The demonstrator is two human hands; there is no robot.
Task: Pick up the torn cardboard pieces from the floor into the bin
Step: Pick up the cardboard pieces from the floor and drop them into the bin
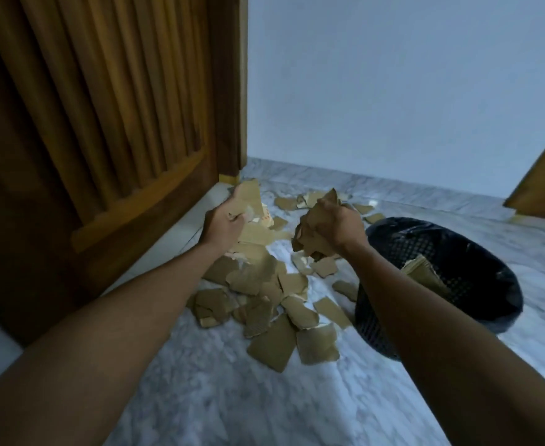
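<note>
On the left we see a dark wooden door (97, 123) with vertical slats, its foot meeting the grey-white marble floor (232, 397). Beyond it, at the far side, stands a plain pale wall (393, 91). At the far right edge we see a slanting wooden panel (544, 185).

Dim, cool-toned indoor view, soft throughout.
Blue-grey cast on wall (393, 91) and marble floor (232, 397); wooden door (87, 107) sinks into dark brown shadow at left; wide-angle bowing at edges; slight blur on mesh bin (441, 252); no glare.
</note>
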